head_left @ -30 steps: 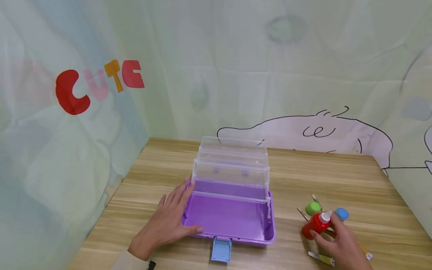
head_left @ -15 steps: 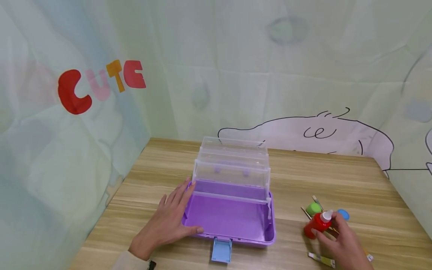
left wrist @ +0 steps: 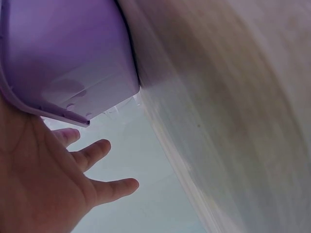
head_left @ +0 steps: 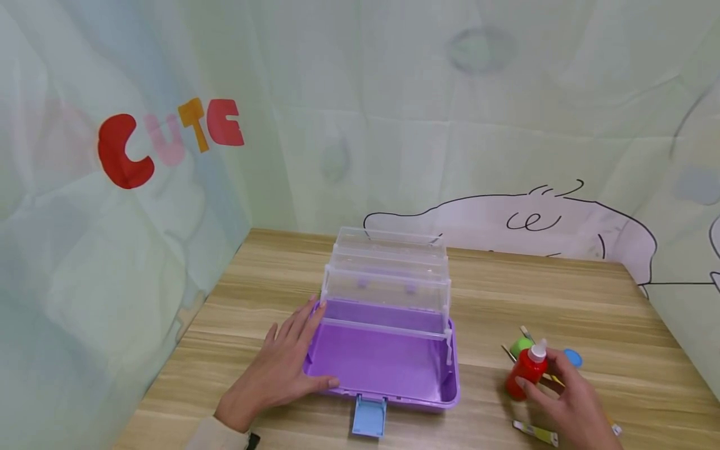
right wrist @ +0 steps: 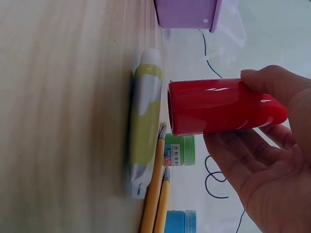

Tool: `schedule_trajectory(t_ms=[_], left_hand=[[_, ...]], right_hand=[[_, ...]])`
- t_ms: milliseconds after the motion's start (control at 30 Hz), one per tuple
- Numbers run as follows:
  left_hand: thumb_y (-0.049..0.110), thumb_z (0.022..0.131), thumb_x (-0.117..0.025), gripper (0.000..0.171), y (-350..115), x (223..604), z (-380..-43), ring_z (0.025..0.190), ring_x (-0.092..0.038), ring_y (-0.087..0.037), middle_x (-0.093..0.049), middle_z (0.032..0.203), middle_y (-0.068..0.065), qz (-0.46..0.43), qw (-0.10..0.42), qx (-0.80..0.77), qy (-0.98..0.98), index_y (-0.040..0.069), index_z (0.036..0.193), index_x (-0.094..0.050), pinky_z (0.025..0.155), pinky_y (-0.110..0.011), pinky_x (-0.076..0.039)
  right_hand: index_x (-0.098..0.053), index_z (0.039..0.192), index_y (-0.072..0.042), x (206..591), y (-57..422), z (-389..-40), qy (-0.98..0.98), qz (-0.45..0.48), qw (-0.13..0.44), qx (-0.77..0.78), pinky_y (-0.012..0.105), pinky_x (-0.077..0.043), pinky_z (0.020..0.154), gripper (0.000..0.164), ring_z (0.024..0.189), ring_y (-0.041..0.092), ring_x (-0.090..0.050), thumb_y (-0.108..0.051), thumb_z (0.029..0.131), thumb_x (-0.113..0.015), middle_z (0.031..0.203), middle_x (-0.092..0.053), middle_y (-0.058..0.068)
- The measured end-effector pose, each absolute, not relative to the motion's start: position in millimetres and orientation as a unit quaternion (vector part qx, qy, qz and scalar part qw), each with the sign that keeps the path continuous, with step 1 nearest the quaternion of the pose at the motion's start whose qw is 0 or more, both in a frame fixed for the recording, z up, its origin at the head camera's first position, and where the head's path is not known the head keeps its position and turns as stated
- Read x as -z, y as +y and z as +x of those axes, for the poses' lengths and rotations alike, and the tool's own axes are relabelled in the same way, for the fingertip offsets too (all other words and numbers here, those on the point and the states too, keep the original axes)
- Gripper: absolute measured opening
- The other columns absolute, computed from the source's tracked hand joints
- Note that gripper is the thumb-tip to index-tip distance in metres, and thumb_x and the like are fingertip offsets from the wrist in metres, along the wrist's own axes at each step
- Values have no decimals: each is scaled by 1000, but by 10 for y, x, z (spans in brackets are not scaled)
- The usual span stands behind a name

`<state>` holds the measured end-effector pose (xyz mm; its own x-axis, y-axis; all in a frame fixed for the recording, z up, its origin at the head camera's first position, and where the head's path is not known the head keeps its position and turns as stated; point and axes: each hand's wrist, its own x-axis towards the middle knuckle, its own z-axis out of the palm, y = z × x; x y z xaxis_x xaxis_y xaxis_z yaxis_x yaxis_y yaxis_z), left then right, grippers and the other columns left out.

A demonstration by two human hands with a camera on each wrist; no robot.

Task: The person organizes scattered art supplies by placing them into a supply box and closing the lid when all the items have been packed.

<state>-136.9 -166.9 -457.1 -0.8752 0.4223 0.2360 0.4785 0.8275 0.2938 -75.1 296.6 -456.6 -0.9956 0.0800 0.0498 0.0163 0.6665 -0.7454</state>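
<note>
My right hand [head_left: 574, 400] grips a red squeeze bottle [head_left: 524, 376] with a white nozzle cap, thumb on one side and fingers on the other. In the right wrist view the red bottle's base hangs close over the wooden table, near a yellow-green paint tube [right wrist: 146, 111]. My left hand [head_left: 278, 372] rests with spread, extended fingers along the left side of a purple storage box [head_left: 382, 369], thumb over its front rim. Clear tiered trays [head_left: 388, 287] stand raised at the box's back. A light blue latch [head_left: 369, 417] hangs down in front.
Behind the bottle are a green-lidded paint jar [right wrist: 182, 149], a blue paint jar [right wrist: 181, 222] and several paintbrushes [right wrist: 153, 194]. Printed cloth walls [head_left: 506, 125] border the table [head_left: 253, 281] at the back and left.
The red bottle in my right hand has tipped more upright, its nozzle swinging up and slightly left. My left hand and the purple box stay where they were.
</note>
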Motion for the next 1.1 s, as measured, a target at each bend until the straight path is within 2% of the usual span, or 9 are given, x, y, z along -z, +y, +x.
schedule_trajectory(t_ms=[200,300,400,467,633,733,867,1033,1100], left_hand=[[77,65,-66,122,-1663,4565,-1376,141,-29,-35,-4,162,2,-236,82,170,-953,23,156,-5,100,-73,-27],[77,65,-66,122,-1660,4565,-1382,140,-29,-35,-5,162,1,-237,82,169,-953,23,156,-5,100,-74,-27],[77,65,-66,122,-1662,4569,-1383,140,-29,-36,-5,162,0,-237,81,169,-953,23,156,-5,100,-74,-27],[77,66,-65,122,-1665,4573,-1381,140,-29,-36,-6,162,-1,-237,79,170,-953,23,156,-4,100,-74,-27],[76,66,-66,121,-1670,4577,-1377,140,-29,-36,-10,162,-4,-236,77,173,-953,25,156,-3,100,-74,-26],[76,66,-66,121,-1670,4576,-1381,140,-30,-36,-12,162,-5,-236,78,173,-953,24,156,-4,100,-74,-26],[77,66,-66,121,-1672,4574,-1383,140,-29,-36,-11,162,-4,-237,78,173,-953,24,156,-4,100,-74,-27],[78,66,-64,121,-1671,4573,-1379,140,-29,-36,-9,162,-2,-235,74,173,-954,25,156,-3,101,-73,-26],[78,66,-64,121,-1672,4576,-1381,140,-29,-36,-10,162,-3,-235,74,172,-954,25,156,-3,101,-73,-26]], right_hand=[[-48,126,-3,4534,2931,-777,-916,-12,79,-393,39,-57,77,54,104,33,-62,-22,84,-75,120,-59,17],[-49,125,-5,4525,2923,-776,-916,2,101,-387,38,-58,76,53,100,13,-62,-20,82,-76,117,-61,15],[-50,123,-5,4524,2918,-766,-915,17,127,-383,36,-58,75,51,96,-8,-54,-17,81,-78,114,-63,14],[-50,123,-6,4519,2911,-763,-913,24,138,-382,30,-58,74,51,95,-15,-50,-15,80,-78,114,-63,12],[-50,122,-6,4491,2895,-765,-910,35,151,-383,14,-53,74,52,94,-11,-52,-11,79,-79,113,-61,7],[-49,124,-7,4463,2890,-772,-912,29,146,-383,15,-54,75,53,95,-11,-52,-13,80,-79,114,-61,7],[-49,125,-10,4432,2870,-782,-913,17,139,-383,24,-57,75,54,96,-12,-50,-18,81,-78,117,-61,7],[-50,126,-10,4413,2836,-794,-906,32,149,-395,14,-53,76,54,98,-9,-53,-16,80,-78,118,-60,3],[-50,127,-10,4400,2821,-800,-904,35,149,-398,15,-53,76,54,99,-10,-53,-16,80,-78,119,-60,3]])
